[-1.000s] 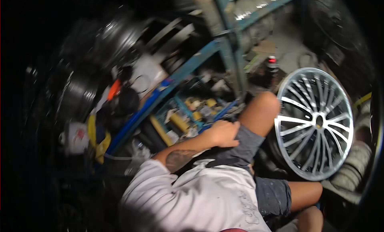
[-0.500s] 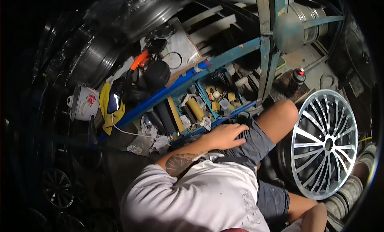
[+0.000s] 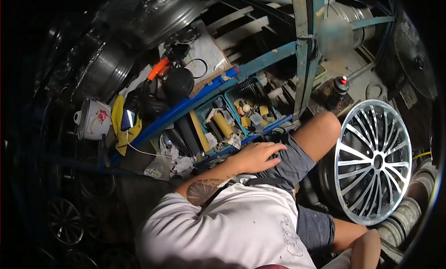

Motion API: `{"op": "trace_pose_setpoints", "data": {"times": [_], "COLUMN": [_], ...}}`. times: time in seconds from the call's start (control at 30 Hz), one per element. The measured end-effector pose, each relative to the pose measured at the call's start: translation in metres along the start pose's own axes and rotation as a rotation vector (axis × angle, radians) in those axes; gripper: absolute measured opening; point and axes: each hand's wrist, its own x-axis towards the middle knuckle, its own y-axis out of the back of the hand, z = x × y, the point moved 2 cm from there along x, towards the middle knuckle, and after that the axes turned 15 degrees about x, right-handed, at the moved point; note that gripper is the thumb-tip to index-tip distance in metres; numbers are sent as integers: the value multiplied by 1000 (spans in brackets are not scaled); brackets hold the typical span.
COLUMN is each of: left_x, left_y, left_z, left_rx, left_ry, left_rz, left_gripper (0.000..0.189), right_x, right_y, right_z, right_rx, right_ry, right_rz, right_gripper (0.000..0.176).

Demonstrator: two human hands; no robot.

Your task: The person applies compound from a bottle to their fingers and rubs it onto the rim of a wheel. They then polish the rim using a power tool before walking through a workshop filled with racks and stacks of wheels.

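My left hand [image 3: 257,156] lies on the grey shorts [image 3: 290,164] over my thigh, its fingers slightly apart and nothing in them. A tattoo covers part of the forearm [image 3: 206,187] behind it. Only part of my right arm [image 3: 366,250] shows at the lower right; the hand is hidden. Beyond my knees stands a silver multi-spoke wheel rim [image 3: 378,161] with a dark inner barrel, tilted and touched by neither hand.
Blue plastic baskets [image 3: 227,98] with yellow blocks and scraps stand beside my left leg. A dark bottle with a red cap [image 3: 341,85] stands behind the rim. A flowered white pot [image 3: 95,120], a yellow cloth [image 3: 118,118] and a teal metal post [image 3: 304,60] are around.
The whole view has shifted slightly, so most things sit a little further left. My left hand stays on the thigh and the rim has not visibly moved.
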Motion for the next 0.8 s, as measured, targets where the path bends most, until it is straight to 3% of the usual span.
{"op": "trace_pose_setpoints", "data": {"times": [0.57, 0.8], "left_x": [11, 9], "left_y": [-21, -12], "left_z": [-6, -1], "left_rx": [-69, -60], "left_ry": [-76, -30], "left_rz": [123, 54], "left_gripper": [37, 34], "right_x": [-7, -13], "right_y": [3, 7], "right_z": [6, 8], "right_rx": [-16, -26], "right_ry": [-8, -18], "right_rz": [1, 2], "right_gripper": [43, 47]}}
